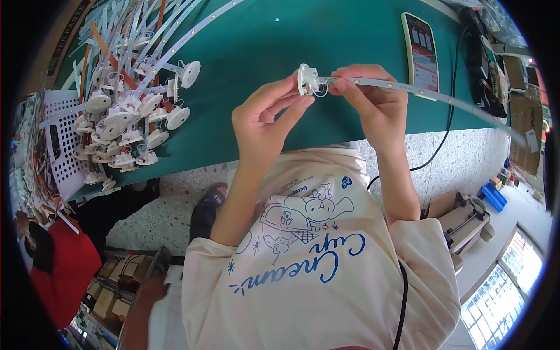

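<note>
Over the green table, my left hand pinches a round white plastic end cap between thumb and fingers, its disc face turned to the left. Thin white wires loop out of the cap's inner side toward an LED strip. Close to the wired end, my right hand grips that strip between thumb and forefinger. The strip is pale with small yellow LEDs and runs off to the right, drooping past the table edge. Fingers partly hide the joint between wires and strip.
A pile of similar white caps with LED strips fills the table's left side, beside a white perforated basket. A phone lies at the far right, near a black cable. Someone in red is at lower left.
</note>
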Demonstrator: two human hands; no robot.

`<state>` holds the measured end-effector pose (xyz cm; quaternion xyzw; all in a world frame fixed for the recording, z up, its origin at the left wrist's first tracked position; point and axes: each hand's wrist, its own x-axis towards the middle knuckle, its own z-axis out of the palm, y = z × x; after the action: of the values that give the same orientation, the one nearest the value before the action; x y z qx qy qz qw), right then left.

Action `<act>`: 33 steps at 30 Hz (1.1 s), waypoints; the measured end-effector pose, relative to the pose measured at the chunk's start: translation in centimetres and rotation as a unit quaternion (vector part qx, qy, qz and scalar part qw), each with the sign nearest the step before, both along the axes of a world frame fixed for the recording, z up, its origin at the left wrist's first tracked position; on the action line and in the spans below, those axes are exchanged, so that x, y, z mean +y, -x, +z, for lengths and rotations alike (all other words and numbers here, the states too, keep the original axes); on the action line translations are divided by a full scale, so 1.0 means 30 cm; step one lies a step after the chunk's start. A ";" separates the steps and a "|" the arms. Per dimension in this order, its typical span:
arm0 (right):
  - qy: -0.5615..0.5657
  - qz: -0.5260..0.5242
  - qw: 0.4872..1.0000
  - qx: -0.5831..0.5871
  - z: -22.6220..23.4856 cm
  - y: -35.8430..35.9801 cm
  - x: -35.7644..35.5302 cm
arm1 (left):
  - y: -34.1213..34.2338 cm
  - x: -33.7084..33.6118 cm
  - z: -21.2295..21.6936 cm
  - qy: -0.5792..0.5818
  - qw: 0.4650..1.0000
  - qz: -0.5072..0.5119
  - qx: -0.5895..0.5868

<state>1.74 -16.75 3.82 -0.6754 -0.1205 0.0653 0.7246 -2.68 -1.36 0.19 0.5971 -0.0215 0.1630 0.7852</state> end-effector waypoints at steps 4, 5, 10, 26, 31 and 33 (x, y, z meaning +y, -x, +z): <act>-0.001 0.003 1.000 -0.016 0.004 0.002 0.010 | 0.002 0.009 -0.021 -0.029 0.998 0.010 -0.056; 0.000 0.007 0.999 -0.047 0.000 0.003 0.013 | 0.003 0.011 -0.021 -0.051 0.995 0.020 -0.081; -0.017 0.006 0.998 -0.055 -0.005 0.011 0.032 | 0.020 0.009 -0.014 -0.136 0.984 0.075 -0.083; 0.286 0.338 0.887 -0.133 0.100 -0.341 0.174 | 0.221 0.428 0.174 -0.296 0.840 0.451 0.055; 0.319 0.179 0.903 -0.225 0.018 -0.624 0.309 | 0.179 0.527 0.223 -0.587 0.668 0.457 -0.004; 0.336 0.139 0.903 -0.229 -0.008 -0.696 0.398 | 0.151 0.549 0.199 -0.664 0.622 0.415 0.029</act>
<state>22.62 -4.81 3.58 -0.8515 -0.3468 0.0459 0.3906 -7.20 15.10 6.17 0.9061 0.1486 0.3954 0.0249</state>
